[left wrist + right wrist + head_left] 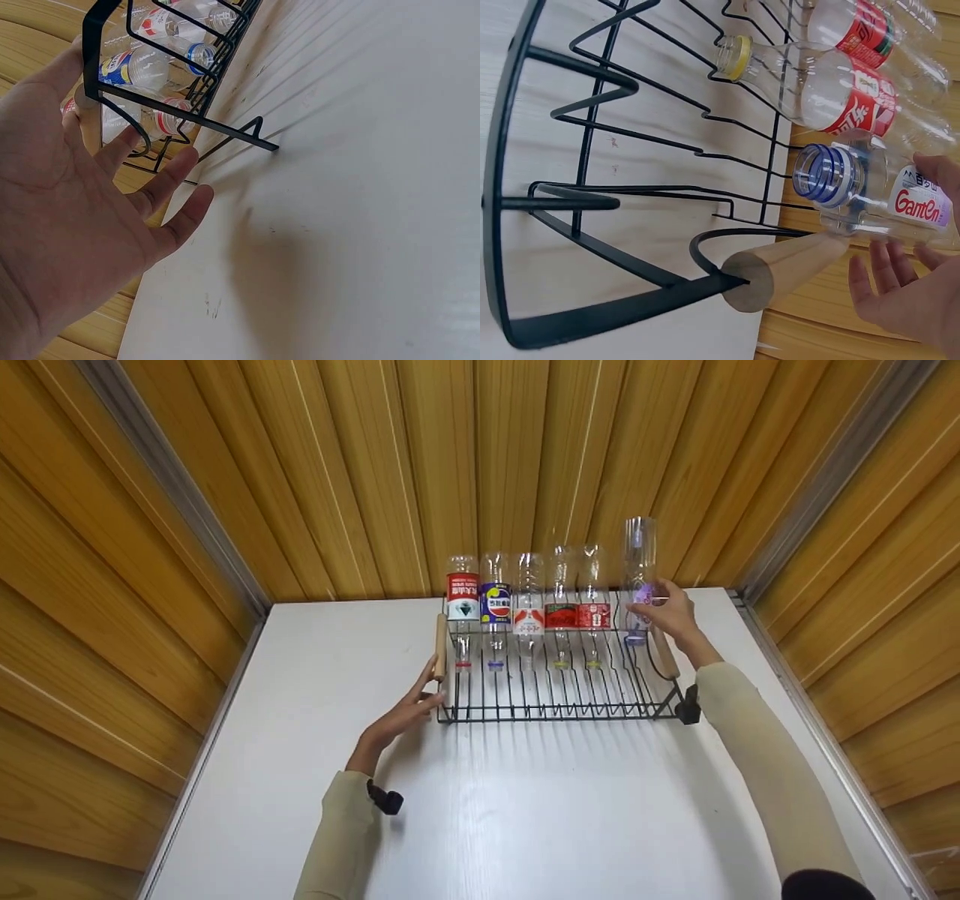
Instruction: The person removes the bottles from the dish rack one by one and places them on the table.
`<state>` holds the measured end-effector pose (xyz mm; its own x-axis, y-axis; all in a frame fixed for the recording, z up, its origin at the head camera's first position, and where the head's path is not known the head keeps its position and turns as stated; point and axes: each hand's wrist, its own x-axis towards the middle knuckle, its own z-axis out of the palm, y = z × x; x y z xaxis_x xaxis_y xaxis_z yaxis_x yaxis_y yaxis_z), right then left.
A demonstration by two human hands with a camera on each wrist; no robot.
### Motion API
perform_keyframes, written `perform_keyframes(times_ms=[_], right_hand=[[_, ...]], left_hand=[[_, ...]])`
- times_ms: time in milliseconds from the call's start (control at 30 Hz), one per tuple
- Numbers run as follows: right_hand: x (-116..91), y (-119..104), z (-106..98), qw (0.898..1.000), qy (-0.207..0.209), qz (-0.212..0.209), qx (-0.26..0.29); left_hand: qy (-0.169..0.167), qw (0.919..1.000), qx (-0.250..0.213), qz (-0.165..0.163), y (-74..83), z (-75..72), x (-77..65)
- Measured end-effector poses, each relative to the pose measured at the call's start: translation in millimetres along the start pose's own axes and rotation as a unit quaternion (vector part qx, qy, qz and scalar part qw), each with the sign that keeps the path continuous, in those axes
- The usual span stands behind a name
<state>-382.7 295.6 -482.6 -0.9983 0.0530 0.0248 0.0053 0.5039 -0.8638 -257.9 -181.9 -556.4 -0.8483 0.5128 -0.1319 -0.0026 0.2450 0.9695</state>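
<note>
My right hand (673,613) holds a clear plastic bottle (639,547) with a white and purple label, neck down, above the right end of a black wire rack (555,720). In the right wrist view, its blue-ringed open mouth (821,178) is beside the rack's right wooden handle (802,270). My left hand (405,712) is at the rack's left end, fingertips by the left wooden handle (441,649). Its fingers are loosely extended in the left wrist view. Several empty bottles stand neck down in the rack, including one with a red-and-white label (463,596) and a blue-labelled one (496,601).
The rack stands at the back of a white table (480,825), close to the wood-patterned wall (442,472). More wood-patterned panels rise on both sides. A black wrist device (386,799) is strapped to the left sleeve, another (688,706) to the right.
</note>
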Motion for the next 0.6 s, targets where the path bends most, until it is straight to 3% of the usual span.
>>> perform_keyframes(times_ms=[333, 600], right_hand=[[-12.3, -12.0, -1.7, 1.000, -0.025, 0.008, 0.008], [-24.0, -20.8, 2.8, 0.999, -0.046, -0.027, 0.003]], left_hand=[[0.003, 0.9999, -0.013, -0.005, 1.1, 0.9, 0.7], [-0.010, 0.9998, -0.017, -0.010, -1.2, -0.9, 2.4]])
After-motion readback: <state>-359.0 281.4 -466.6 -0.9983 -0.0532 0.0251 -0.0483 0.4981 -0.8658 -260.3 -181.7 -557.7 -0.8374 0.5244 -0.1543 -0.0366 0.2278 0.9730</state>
